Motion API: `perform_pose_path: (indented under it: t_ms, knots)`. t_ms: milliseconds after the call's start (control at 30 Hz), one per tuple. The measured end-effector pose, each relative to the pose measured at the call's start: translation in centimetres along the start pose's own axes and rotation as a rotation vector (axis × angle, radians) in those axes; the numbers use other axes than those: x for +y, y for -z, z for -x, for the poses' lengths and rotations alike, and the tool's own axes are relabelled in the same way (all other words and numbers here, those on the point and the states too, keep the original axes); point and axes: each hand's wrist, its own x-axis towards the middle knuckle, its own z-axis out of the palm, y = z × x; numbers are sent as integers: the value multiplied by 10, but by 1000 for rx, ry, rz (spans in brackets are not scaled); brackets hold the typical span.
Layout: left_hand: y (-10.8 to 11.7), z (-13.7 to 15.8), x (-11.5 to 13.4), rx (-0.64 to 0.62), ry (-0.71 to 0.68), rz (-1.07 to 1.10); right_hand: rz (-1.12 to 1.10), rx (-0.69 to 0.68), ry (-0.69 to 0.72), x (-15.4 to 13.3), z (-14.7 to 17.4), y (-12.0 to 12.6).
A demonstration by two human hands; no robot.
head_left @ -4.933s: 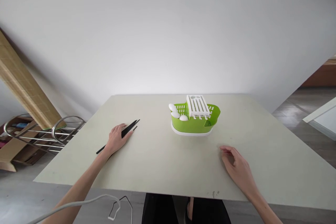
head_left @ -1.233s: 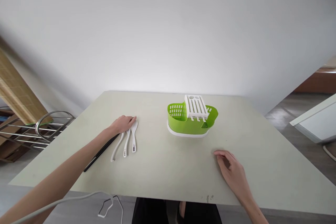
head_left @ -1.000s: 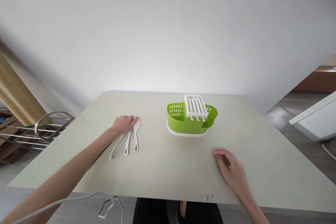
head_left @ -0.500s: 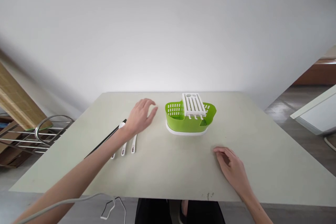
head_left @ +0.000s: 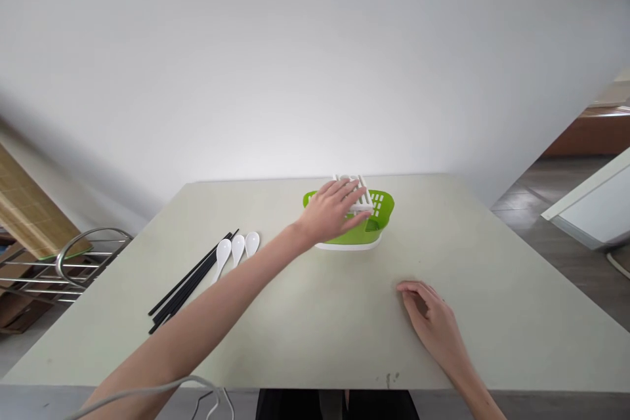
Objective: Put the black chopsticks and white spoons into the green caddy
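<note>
Left hand (head_left: 327,212) has gone from the spoons (head_left: 238,247), frame left, to the central green basket (head_left: 355,236), where the work now is; its grip I cannot tell. Right hand (head_left: 434,317) curls loosely, lower right.

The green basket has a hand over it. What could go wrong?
The left hand is over the white slotted rack, so a clumsy push might slide or tip the green basket. The left forearm crosses over the handles of the white spoons, so if it dips, it could knock them into the black chopsticks. The pale cord crosses that forearm in view, so it might snag.
</note>
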Motion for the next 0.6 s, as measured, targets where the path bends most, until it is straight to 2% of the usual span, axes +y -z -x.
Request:
perform_pose_path:
  t_ms: [133,300,433,600]
  knots:
    - [26,16,-50,-136,31,-6,-11,-18,-26,4,1,0]
    - [62,36,-106,-280,218,-55,-24,-34,-28,7,3,0]
    - [78,54,-140,-299,358,-136,-14,-31,-35,8,3,0]
    - [90,82,-169,-294,422,-217,7,-26,-45,10,3,-1]
